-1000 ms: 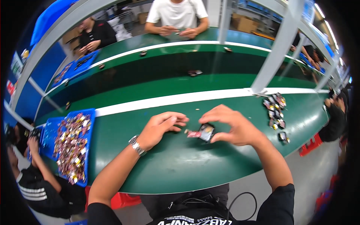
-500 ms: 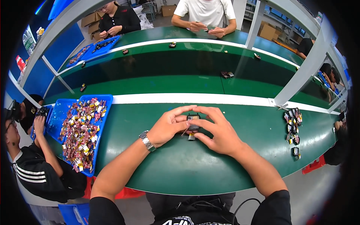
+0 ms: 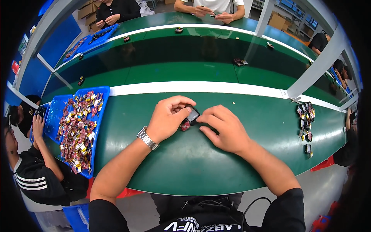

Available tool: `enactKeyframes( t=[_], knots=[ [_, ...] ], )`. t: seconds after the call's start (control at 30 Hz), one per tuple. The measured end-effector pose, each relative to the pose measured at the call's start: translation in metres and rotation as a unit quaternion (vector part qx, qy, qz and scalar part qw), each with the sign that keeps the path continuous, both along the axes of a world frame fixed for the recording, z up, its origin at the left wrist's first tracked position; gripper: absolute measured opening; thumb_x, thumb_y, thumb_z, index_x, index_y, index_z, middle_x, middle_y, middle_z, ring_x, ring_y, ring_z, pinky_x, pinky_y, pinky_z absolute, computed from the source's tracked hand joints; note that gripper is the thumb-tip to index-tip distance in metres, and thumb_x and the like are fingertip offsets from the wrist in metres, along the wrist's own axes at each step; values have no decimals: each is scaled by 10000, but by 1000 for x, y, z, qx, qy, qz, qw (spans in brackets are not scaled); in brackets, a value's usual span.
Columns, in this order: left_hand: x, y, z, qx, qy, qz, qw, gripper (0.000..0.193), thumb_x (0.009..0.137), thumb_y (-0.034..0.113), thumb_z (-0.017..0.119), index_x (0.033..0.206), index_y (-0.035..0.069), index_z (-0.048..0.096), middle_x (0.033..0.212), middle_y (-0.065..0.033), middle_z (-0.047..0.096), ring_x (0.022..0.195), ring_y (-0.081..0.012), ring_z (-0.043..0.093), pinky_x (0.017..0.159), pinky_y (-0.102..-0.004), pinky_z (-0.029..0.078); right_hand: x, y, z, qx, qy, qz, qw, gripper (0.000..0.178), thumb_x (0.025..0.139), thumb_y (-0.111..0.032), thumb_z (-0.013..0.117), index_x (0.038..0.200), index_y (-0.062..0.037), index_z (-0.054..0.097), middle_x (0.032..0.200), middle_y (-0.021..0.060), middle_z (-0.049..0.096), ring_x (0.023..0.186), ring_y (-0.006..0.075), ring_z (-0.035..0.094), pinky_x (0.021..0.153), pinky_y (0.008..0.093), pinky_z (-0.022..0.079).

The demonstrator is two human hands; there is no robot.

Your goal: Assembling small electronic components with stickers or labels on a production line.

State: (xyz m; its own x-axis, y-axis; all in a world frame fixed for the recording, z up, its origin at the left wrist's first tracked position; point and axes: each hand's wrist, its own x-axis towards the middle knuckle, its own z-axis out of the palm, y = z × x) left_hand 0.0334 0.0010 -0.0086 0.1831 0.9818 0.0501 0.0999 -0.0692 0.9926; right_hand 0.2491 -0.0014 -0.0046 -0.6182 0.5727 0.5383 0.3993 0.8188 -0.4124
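Note:
Over the green tabletop, my left hand (image 3: 164,118) is closed on a small black electronic housing (image 3: 192,115) with a grey rectangular face, its thumb lying on that face. A reddish circuit board (image 3: 185,125) with small parts shows beneath the housing's lower left side; whether the two are joined I cannot tell. Close at the housing's right edge is my right hand (image 3: 226,129), fingers bent and thumb apart, with nothing visible between them. Its index fingertip is at or nearly at the edge; contact is unclear.
Blue trays (image 3: 102,112) at left hold many small reddish boards with white and yellow parts. A row of black assemblies (image 3: 305,120) lies at right. Beyond a white rail (image 3: 185,87), assemblies sit on a green belt (image 3: 162,75). Grey posts (image 3: 320,65) rise nearby; other people sit around.
The housing has tilted and shifted slightly left, its grey face now showing. My right hand has drawn away from around it, while the left keeps hold. The whole view has shifted a little.

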Motion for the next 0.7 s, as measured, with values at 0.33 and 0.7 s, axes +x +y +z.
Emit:
enactKeyframes(
  t=[0.33,0.7],
  knots=[
    [2,-4,4,-63,28,-43,997,273,906,-26,576,1173,-15,628,930,-55,671,824,-85,646,748,-240,537,4,1,-4,-27,-32,18,999,218,806,-78,713,1014,-141,704,1004,47,602,886,230,598,750,360,510],
    [2,-5,7,-13,163,-65,984,171,906,-7,611,1063,-23,678,949,-51,698,857,-78,645,777,-253,539,1,9,3,66,-35,74,994,126,777,-108,713,901,-115,695,1077,37,594,967,235,577,823,361,488]
  ],
)
